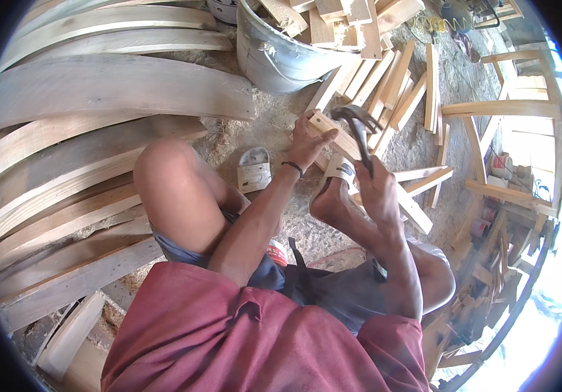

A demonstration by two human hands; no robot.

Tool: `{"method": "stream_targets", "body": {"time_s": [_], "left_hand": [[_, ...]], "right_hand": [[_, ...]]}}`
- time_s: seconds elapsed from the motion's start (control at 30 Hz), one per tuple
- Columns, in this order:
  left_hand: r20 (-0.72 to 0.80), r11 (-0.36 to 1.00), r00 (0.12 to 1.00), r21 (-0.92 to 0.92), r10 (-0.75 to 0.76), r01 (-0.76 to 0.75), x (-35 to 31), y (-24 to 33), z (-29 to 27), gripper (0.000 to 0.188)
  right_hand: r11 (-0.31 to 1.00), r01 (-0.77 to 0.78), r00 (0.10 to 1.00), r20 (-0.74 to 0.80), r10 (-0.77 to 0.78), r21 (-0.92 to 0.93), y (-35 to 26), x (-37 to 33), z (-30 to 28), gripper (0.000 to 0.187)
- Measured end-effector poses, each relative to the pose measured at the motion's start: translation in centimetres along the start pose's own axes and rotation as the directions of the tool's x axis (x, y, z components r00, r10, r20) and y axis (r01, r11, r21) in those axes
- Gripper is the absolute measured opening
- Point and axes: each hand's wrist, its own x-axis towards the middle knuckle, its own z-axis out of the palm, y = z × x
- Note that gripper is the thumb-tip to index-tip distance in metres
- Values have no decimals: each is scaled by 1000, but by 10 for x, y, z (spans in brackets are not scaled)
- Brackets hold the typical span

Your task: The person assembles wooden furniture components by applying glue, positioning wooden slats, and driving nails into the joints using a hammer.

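My left hand [308, 142] is closed around the near end of a short wooden block [338, 136], its thumb lying along the top. Small dark marks show on the block's upper face. In my right hand [377, 186] is a claw hammer [359, 129], gripped by its dark handle. The hammer's head is raised over the block's far end, apart from or touching it, I cannot tell. My sandalled right foot [340, 171] rests just below the block, partly hidden by it.
Long wooden planks [117, 90] are stacked at the left. A grey bucket [274, 62] full of wood offcuts stands ahead. Loose wooden strips [395, 81] lie on the sawdust-covered floor [228, 147] to the right. A wooden frame [500, 109] stands at far right. An empty sandal [255, 171] lies near my knee.
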Motion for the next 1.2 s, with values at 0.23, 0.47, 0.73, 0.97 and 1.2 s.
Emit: {"method": "stream_targets", "body": {"time_s": [0.23, 0.47, 0.73, 0.97, 1.2], "left_hand": [[286, 986, 958, 158, 10, -58, 2, 36, -49, 51], [301, 932, 940, 270, 158, -243, 7, 18, -57, 47], [210, 972, 977, 232, -25, -25, 16, 1, -67, 46], [202, 837, 966, 491, 160, -241, 26, -19, -87, 38], [170, -44, 985, 985, 28, -169, -17, -40, -124, 31]], "right_hand": [[936, -65, 994, -60, 91, 346, 3, -77, -77, 20], [716, 181, 873, -446, 200, 674, 7, -140, -106, 23], [475, 391, 656, -600, 457, 789, -9, -155, -107, 27], [358, 473, 661, -593, 461, 805, -23, -166, -111, 25], [-4, 606, 794, -605, -64, 796, 13, -232, -152, 27]]}}
